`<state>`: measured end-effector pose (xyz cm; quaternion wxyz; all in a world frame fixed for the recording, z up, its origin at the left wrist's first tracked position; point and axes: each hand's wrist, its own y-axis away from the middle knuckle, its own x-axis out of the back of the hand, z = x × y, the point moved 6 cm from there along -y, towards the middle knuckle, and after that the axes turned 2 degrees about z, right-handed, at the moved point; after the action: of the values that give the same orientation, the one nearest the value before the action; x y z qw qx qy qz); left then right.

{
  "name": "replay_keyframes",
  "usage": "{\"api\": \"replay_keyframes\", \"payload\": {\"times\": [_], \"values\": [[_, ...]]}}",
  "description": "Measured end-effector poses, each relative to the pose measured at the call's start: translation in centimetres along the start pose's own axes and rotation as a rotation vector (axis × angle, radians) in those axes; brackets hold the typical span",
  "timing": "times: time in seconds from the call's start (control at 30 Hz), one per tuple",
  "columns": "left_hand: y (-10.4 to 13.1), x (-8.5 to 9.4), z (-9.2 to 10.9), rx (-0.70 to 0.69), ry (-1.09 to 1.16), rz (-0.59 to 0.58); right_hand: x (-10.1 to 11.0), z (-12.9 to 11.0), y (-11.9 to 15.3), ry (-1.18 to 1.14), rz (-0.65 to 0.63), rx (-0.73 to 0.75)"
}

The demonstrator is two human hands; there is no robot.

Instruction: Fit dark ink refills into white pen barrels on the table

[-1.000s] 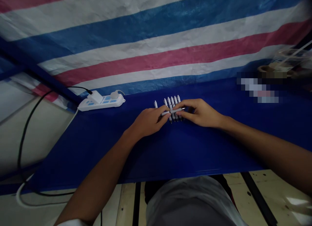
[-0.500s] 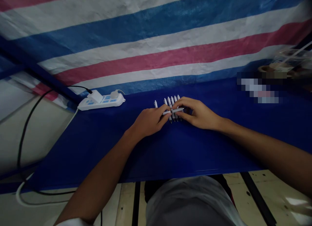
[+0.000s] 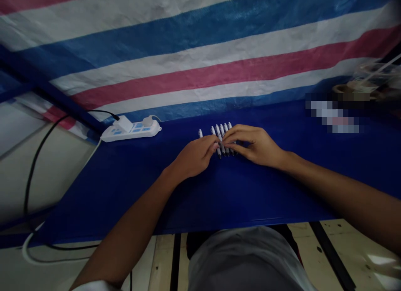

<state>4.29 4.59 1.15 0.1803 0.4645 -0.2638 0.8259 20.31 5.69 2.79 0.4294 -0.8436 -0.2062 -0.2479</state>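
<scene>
My left hand is closed, thumb and fingertips pinched at a white and grey pen. From the other side, my right hand pinches at the same pen, its fingers bent; the fingertips hide much of it. Beneath and behind the fingers lies a row of several white pens, side by side, with dark tips toward me. A single white pen lies apart, left of the row, its lower part covered by my left hand.
The pens lie on a blue table. A white power strip with a plugged-in adapter sits at the back left, its black cable hanging over the side. A striped sheet hangs behind; blurred items stand at right.
The pen held crosswise between both hands has turned and no longer shows sideways; it now points roughly along the row. My hands have barely moved.
</scene>
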Motion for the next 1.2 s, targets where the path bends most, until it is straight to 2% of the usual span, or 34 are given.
{"api": "replay_keyframes", "payload": {"times": [0.1,0.17,0.37,0.5,0.77,0.97,1.2], "values": [[0.0,-0.1,0.2,-0.031,-0.005,0.028,-0.1,0.6,0.1,0.025,-0.001,-0.138],[0.0,-0.1,0.3,-0.020,-0.020,0.027,-0.3,0.8,0.1,0.010,-0.033,-0.176],[0.0,0.4,0.2,0.075,0.009,0.002,0.2,0.2,0.1,-0.023,-0.028,-0.007],[0.0,0.6,-0.5,0.100,0.056,-0.025,1.1,0.0,0.0,0.062,0.014,0.051],[-0.1,1.2,-1.9,0.129,-0.116,-0.004,1.9,1.1,0.1,0.232,-0.010,0.186],[-0.1,1.4,-2.4,0.163,-0.147,-0.007,2.6,1.9,-0.1,0.242,-0.001,0.126],[-0.2,1.4,-2.5,0.184,-0.153,-0.023,2.5,2.8,0.0,0.266,-0.044,-0.027]]}}
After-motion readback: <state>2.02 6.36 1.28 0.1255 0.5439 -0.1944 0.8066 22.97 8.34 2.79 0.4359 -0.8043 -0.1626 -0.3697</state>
